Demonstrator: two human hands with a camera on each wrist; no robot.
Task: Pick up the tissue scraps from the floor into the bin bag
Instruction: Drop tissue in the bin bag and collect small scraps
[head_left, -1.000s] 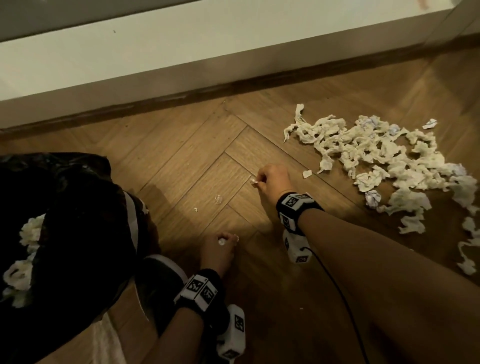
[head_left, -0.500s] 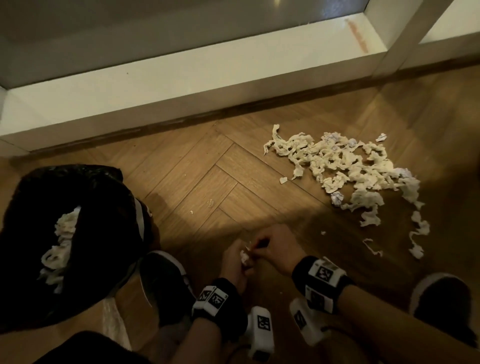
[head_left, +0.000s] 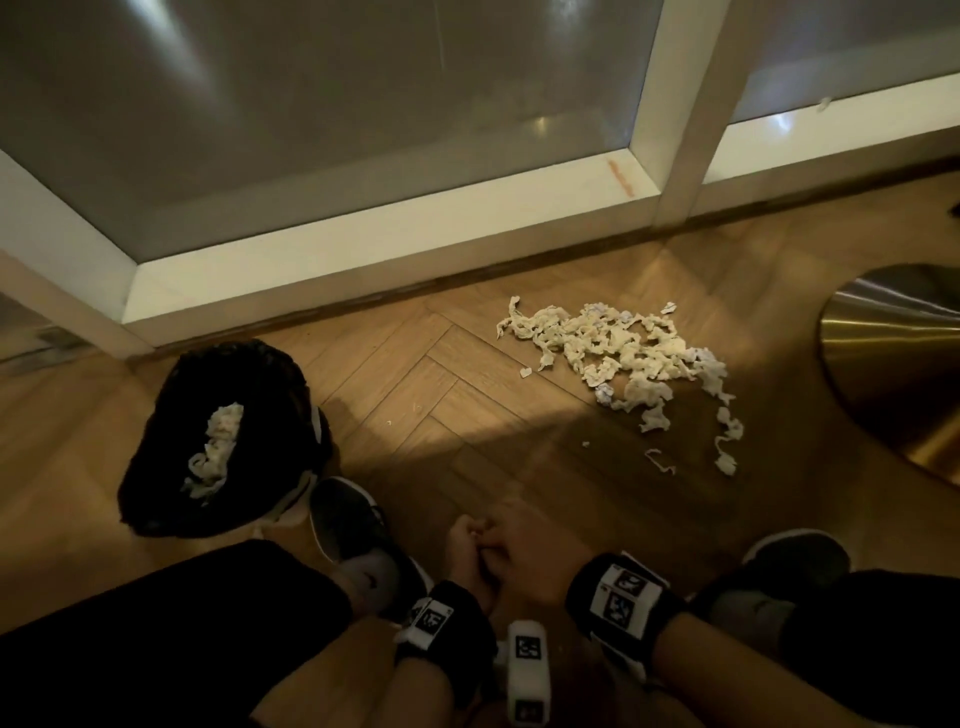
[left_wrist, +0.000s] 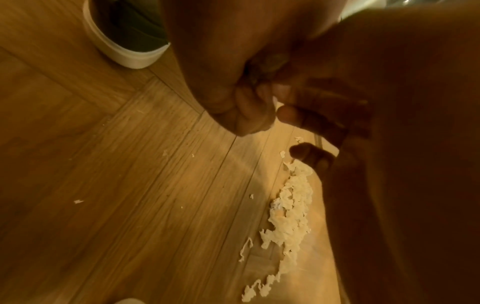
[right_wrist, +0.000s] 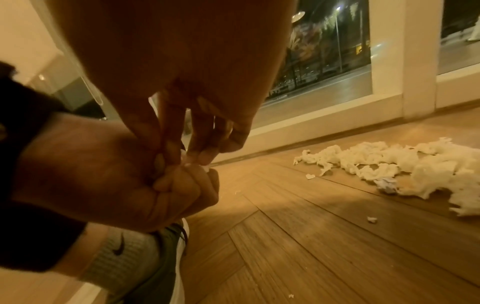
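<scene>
The tissue scraps (head_left: 618, 358), torn into crumpled cream-white strips, lie heaped on the herringbone wood floor (head_left: 415, 384) at about two o'clock from the hands, while more of them show inside the black bin bag (head_left: 156, 467) at ten o'clock beside a dark shoe (head_left: 353, 525). White window frames (head_left: 363, 244) with glass run along the far edge, and a brass-coloured disc (head_left: 893, 364) lies at three o'clock. Compared with a second ago, when they were apart on the floor, the left hand (head_left: 470, 556) is now curled around a small white scrap (right_wrist: 188, 163) and the right hand (head_left: 530, 551) pinches at it, the two touching.
</scene>
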